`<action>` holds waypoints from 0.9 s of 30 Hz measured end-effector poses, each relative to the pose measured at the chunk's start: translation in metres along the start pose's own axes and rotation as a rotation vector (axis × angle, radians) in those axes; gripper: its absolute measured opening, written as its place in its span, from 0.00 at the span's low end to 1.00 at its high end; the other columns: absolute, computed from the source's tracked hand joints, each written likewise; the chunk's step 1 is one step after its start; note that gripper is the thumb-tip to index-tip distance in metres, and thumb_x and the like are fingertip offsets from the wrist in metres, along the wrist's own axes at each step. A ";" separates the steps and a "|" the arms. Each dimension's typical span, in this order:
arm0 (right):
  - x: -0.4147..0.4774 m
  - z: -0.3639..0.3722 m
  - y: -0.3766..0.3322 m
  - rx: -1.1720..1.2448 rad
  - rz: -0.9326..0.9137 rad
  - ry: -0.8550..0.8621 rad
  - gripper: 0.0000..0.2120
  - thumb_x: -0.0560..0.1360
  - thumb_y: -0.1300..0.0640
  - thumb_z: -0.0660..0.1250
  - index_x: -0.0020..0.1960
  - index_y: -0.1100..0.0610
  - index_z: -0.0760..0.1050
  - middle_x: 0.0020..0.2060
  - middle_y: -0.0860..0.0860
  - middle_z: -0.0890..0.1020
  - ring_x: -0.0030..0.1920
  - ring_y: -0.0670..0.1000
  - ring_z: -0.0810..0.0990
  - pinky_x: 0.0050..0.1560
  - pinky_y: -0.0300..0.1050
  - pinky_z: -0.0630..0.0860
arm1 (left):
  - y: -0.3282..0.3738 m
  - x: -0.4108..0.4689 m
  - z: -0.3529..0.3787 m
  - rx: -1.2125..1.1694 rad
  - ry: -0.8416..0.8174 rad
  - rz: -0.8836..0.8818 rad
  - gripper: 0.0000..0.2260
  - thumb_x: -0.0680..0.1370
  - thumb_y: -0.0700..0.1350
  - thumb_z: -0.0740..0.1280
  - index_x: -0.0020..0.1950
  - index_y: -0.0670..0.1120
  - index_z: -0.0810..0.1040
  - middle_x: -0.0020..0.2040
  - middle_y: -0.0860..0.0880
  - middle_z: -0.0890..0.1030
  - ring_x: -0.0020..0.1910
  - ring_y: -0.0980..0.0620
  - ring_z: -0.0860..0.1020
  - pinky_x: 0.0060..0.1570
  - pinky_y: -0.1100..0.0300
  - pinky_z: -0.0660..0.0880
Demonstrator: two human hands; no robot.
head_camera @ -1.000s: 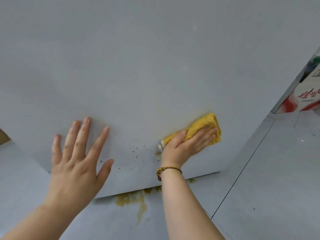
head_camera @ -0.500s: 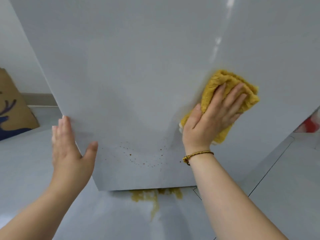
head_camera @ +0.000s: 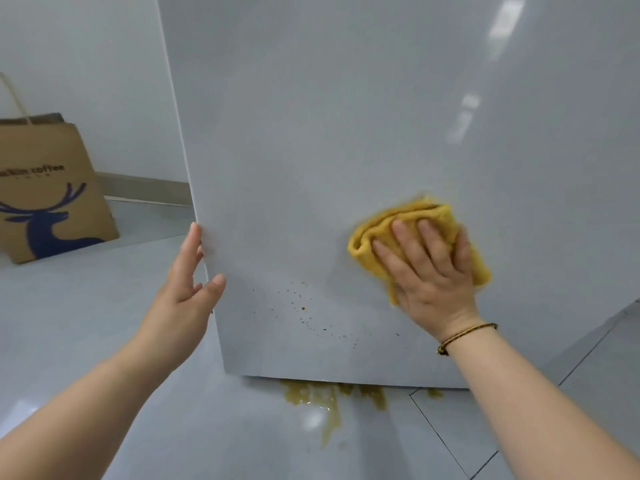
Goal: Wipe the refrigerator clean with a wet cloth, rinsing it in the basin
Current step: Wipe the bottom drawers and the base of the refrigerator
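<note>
Head view: right hand fingers flat, pressed cloth on refrigerator; specks lay down-left of them. Left hand open, braced the edge.

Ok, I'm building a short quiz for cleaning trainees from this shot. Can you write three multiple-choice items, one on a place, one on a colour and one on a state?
1. Where are the brown specks on the refrigerator, relative to the yellow cloth?
A. above it
B. lower and to its left
C. to its right

2. What colour is the deer printed on the paper bag?
A. red
B. green
C. blue

3. How does the right hand lie on the cloth?
A. flat, fingers straight, pressing it to the panel
B. balled round it in a fist
C. lifted off it

Key:
1 B: the specks sit nearer the bottom edge, towards the left hand.
2 C: the print is dark blue on brown paper.
3 A: the straight fingers are spread over the cloth.
</note>
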State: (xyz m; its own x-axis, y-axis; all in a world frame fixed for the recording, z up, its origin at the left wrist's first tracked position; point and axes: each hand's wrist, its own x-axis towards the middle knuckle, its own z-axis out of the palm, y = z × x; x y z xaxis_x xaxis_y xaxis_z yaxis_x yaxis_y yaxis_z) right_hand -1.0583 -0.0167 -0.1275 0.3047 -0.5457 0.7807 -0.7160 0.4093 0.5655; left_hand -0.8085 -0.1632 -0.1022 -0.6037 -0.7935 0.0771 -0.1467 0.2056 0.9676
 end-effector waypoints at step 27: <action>0.123 0.011 -0.111 0.113 0.306 0.057 0.24 0.74 0.57 0.54 0.69 0.50 0.60 0.74 0.51 0.52 0.75 0.51 0.38 0.72 0.58 0.38 | -0.016 0.021 -0.050 -0.218 -0.223 0.046 0.17 0.70 0.61 0.54 0.58 0.66 0.69 0.61 0.67 0.74 0.61 0.68 0.71 0.61 0.63 0.63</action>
State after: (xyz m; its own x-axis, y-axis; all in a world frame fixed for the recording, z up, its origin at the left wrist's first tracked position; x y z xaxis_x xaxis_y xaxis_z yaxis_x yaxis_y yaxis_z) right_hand -0.9484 -0.1375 -0.0976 0.0976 -0.3665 0.9253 -0.8437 0.4626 0.2722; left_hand -0.7795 -0.2120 -0.1037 -0.7665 -0.6358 0.0908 0.0417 0.0918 0.9949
